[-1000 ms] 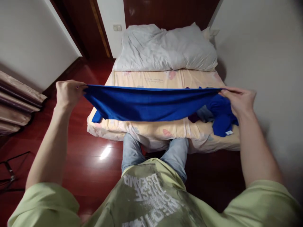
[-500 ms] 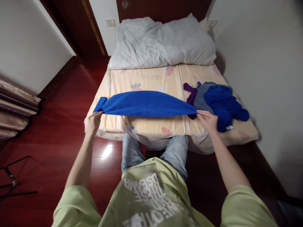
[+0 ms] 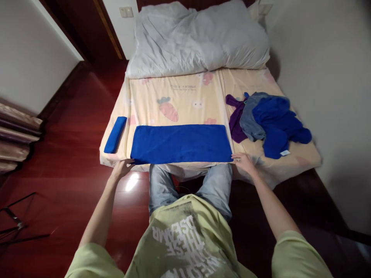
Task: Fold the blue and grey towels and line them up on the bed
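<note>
A blue towel (image 3: 181,144) lies flat as a wide rectangle along the front edge of the bed. My left hand (image 3: 124,166) pinches its near left corner, and my right hand (image 3: 243,162) pinches its near right corner. Left of it rests a narrow folded blue cloth (image 3: 116,135), apart from my left hand. On the right is a loose heap with a purple cloth (image 3: 239,121), a grey-blue cloth (image 3: 252,119) and a crumpled blue cloth (image 3: 275,121) bearing a white tag.
The bed (image 3: 185,98) has a yellowish sheet with carrot prints. A bulky white quilt (image 3: 199,38) sits at its head. Curtains (image 3: 17,135) hang at the left, and a black metal stand (image 3: 19,224) is on the dark red floor (image 3: 66,185).
Both hands have come down and toward me. The blue towel, stretched and bowed in the air before, now lies flat on the bed. The narrow folded cloth is fully visible.
</note>
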`<state>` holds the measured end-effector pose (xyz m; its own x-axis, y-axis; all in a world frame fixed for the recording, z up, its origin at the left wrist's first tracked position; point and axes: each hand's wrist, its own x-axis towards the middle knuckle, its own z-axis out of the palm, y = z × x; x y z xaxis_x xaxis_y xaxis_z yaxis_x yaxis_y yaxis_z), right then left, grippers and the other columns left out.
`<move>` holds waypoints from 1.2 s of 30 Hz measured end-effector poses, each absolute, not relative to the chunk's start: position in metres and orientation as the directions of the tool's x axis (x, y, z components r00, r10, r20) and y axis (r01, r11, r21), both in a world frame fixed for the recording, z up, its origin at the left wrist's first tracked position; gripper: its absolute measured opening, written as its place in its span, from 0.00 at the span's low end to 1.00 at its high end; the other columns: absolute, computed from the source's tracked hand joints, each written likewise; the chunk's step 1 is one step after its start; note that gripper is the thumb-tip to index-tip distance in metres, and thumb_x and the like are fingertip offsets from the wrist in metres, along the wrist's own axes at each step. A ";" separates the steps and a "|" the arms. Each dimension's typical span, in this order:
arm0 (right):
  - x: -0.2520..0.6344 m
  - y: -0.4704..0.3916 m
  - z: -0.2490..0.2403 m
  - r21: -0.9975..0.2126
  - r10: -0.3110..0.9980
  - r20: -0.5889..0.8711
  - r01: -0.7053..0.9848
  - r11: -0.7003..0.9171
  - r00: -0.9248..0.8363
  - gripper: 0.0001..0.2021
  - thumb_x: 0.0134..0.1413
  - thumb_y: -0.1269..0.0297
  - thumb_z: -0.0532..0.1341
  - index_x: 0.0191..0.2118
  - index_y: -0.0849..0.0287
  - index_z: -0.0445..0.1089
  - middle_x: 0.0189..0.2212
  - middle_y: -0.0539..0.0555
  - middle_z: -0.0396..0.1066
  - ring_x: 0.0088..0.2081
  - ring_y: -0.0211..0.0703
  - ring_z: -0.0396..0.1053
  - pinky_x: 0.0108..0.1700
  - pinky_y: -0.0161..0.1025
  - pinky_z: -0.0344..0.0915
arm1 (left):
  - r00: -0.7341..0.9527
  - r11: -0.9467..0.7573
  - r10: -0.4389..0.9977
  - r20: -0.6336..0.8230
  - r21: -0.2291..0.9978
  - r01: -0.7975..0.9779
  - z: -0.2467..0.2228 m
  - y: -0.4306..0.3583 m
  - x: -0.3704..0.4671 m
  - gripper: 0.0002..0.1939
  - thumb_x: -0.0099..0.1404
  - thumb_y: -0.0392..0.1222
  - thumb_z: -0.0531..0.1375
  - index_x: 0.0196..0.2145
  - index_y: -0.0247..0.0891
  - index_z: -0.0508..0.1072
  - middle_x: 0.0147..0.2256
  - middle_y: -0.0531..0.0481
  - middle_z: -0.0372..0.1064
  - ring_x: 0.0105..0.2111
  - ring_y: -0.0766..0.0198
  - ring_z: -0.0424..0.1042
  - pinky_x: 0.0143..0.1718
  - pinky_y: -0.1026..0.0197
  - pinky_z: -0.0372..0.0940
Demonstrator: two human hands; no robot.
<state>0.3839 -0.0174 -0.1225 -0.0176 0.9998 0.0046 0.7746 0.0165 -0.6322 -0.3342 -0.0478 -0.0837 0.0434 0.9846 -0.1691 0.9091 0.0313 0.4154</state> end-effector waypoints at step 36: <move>0.376 0.251 -0.136 -0.443 0.952 -0.300 0.892 -0.089 -0.054 0.09 0.46 0.71 0.75 0.34 0.57 0.78 0.36 0.54 0.77 0.48 0.54 0.76 0.60 0.51 0.71 | 0.098 -0.043 0.983 -0.155 0.324 0.945 -0.103 0.245 -0.355 0.17 0.64 0.50 0.67 0.38 0.30 0.82 0.35 0.52 0.80 0.31 0.71 0.69 0.36 0.71 0.63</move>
<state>0.3763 0.2512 -0.1363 -0.0544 0.9523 -0.3003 0.8922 -0.0886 -0.4429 -0.3553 0.2447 -0.1029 0.0978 0.9830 -0.1553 0.9450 -0.0427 0.3244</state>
